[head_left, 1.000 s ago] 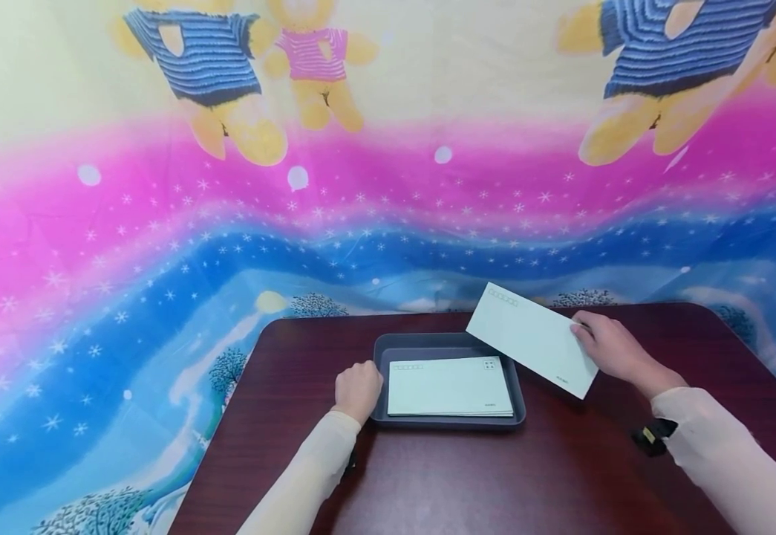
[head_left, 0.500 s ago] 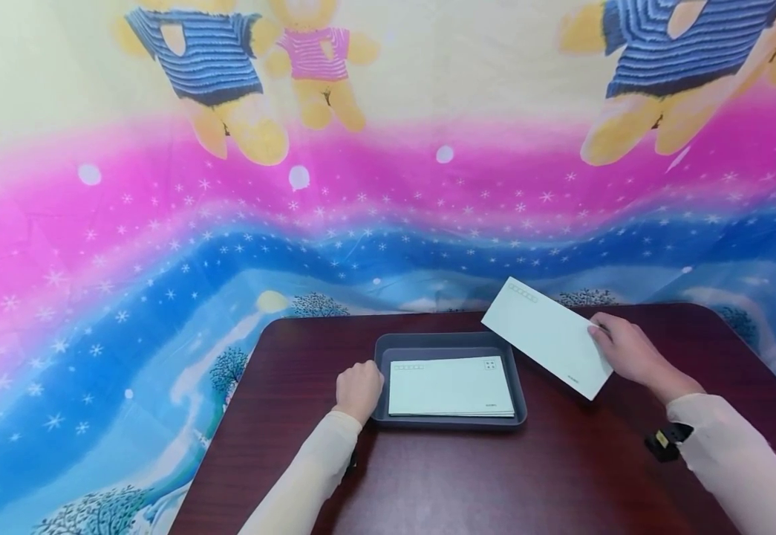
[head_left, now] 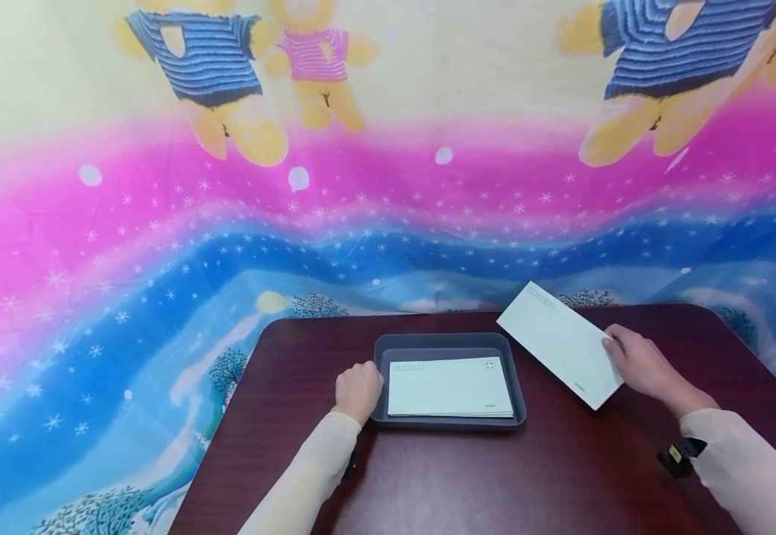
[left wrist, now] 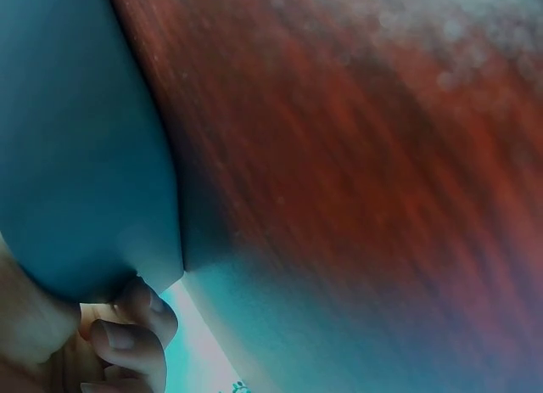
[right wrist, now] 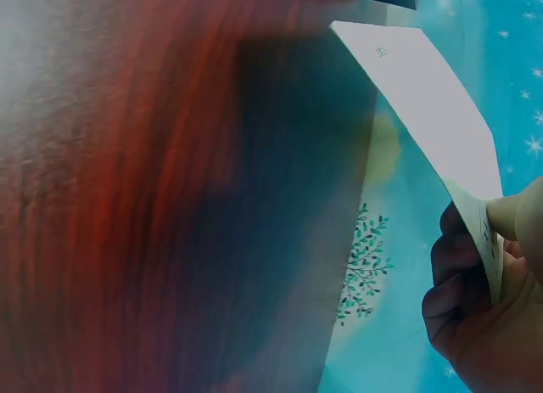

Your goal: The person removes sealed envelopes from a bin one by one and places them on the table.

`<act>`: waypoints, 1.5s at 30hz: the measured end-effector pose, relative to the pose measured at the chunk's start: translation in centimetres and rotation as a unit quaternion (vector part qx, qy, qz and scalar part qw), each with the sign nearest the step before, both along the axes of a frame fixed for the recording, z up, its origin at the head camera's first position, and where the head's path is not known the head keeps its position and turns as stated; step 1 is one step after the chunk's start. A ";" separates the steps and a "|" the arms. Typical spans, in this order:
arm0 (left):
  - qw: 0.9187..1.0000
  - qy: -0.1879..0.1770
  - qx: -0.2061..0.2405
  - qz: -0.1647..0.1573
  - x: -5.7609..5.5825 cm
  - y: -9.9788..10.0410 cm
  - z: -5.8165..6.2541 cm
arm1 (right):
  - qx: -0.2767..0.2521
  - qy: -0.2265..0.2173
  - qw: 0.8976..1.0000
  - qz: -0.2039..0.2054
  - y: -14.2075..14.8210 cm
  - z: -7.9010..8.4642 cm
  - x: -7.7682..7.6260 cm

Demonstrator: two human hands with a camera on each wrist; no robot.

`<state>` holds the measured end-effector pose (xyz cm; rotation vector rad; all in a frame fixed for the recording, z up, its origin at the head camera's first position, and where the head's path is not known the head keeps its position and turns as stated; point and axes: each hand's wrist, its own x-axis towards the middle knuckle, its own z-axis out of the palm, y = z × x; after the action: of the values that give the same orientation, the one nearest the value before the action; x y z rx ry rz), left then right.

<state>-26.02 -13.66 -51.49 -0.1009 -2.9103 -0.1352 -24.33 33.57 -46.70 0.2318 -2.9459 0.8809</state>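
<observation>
On the right, my right hand [head_left: 643, 365] pinches a white envelope [head_left: 557, 343] by its right end, holding it tilted above the table. The right wrist view shows the thumb on one face of this envelope [right wrist: 441, 113] and curled fingers [right wrist: 443, 304] behind it. A grey shallow tray [head_left: 448, 423] stands left of it, with a small stack of white envelopes [head_left: 450, 388] lying flat inside. My left hand [head_left: 359, 390] grips the tray's left edge. Close up in the left wrist view, curled fingers [left wrist: 127, 342] hold a corner of the tray [left wrist: 85, 155].
Both things are on a dark red-brown wooden table [head_left: 454, 483] with rounded far corners. Right behind it hangs a colourful cloth backdrop [head_left: 394, 178] with printed bears and snowflakes. A small dark device [head_left: 682, 456] is strapped at the right wrist.
My right hand has moved to the right with the envelope, away from over the tray's corner. The left hand and the tray have stayed in place.
</observation>
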 end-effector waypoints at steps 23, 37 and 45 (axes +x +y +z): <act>1.000 -0.002 0.008 -0.003 0.0 -0.1 0.1 | 0.038 -0.039 0.998 -0.043 0.8 -2.2 0.2; 1.000 -0.006 0.007 -0.003 -0.2 -0.1 0.0 | 0.082 -0.120 0.986 -0.082 0.6 -1.4 1.6; 1.000 0.004 0.010 -0.002 -0.1 -0.1 0.0 | 0.115 -0.143 0.979 -0.091 -0.2 -1.5 2.1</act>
<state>-26.08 -13.77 -51.47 -0.1031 -2.8997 -0.1633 -22.25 33.40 -48.15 -0.1682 -3.2662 0.5922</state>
